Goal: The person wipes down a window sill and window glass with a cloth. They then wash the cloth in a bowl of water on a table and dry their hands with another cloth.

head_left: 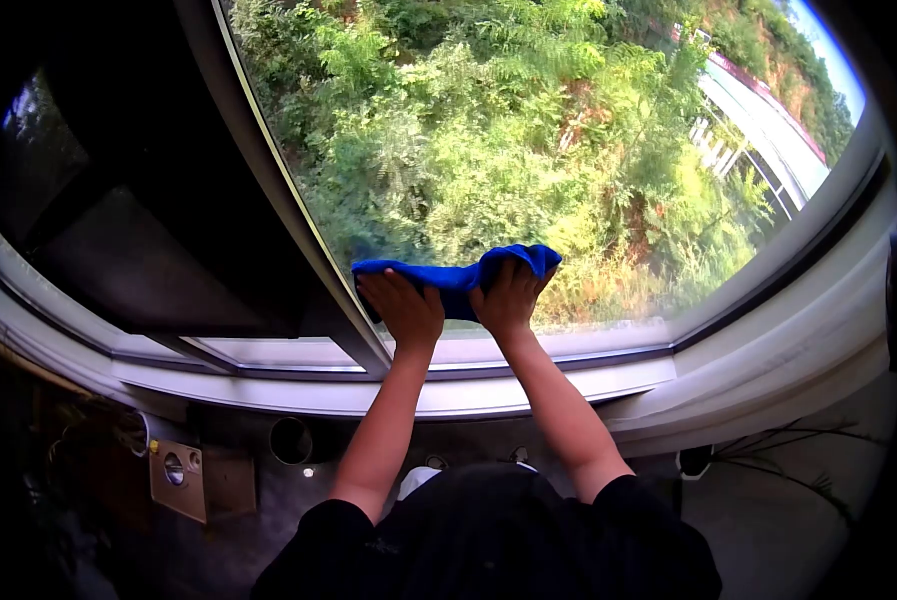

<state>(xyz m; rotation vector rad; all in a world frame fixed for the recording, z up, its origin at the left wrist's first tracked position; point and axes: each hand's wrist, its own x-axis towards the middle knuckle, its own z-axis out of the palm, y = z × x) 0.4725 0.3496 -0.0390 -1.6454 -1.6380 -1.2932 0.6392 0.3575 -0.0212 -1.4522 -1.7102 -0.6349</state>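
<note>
A blue cloth (456, 276) is stretched between my two hands, low against the window glass (528, 130). Its right end is bunched up in a fold, while the left part lies flatter. My left hand (408, 305) holds the cloth's left end close to the vertical window frame bar (303, 225), fingers pointing up. On the other end, my right hand (509, 298) grips the folded part, and some of its fingertips are hidden by the cloth.
Below the glass runs a white window sill (488, 395). Darker panes stand left of the frame bar. On the floor at lower left are a box-shaped speaker (200, 482) and a dark round bin (290, 440). A plant (808, 465) spreads thin leaves at lower right.
</note>
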